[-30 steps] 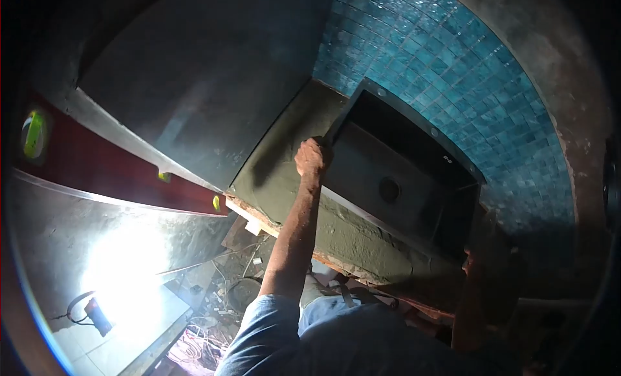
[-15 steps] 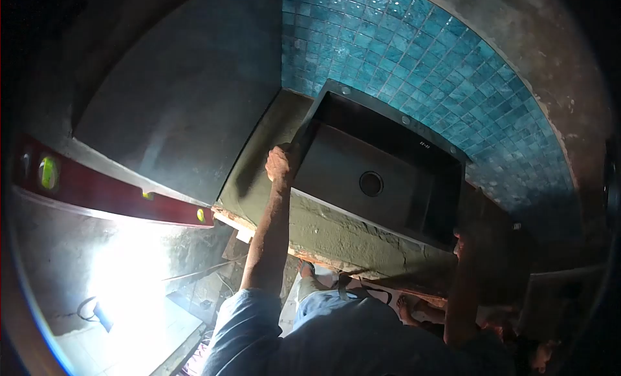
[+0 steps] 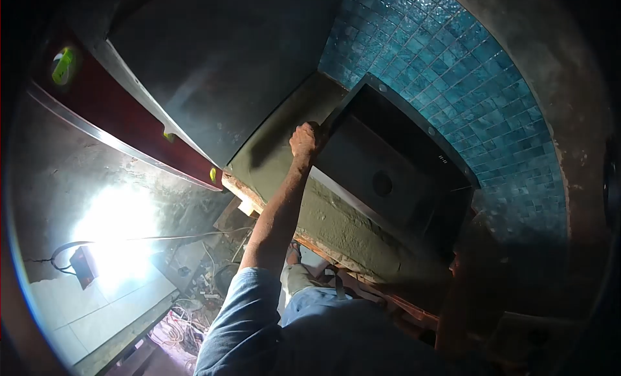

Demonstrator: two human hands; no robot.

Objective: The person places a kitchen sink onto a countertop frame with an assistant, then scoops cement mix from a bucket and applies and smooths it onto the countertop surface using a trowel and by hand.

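Observation:
A dark rectangular kitchen sink [image 3: 352, 162] with a round drain hole sits in the cement-coated counter [image 3: 336, 211]. My left hand [image 3: 304, 140] is closed around its left rim, knuckles up. Deep in shadow at the sink's right front corner, my right hand [image 3: 454, 265] grips the edge; only a small lit part of it shows. Along the back rim are several round marks, and a small slotted overflow is in the back wall of the basin.
Teal tiles [image 3: 446, 72] cover the wall behind. At left a red spirit level [image 3: 119, 107] lies against a dark slab [image 3: 213, 72]. A glaring work lamp [image 3: 84, 266] stands on a pale tiled surface [image 3: 123, 311], its cable running right. Cables and debris litter the floor.
My view has turned, so the sink and counter appear more slanted and shifted to the right. Both hands stay at the sink's edges. The right side is darker now.

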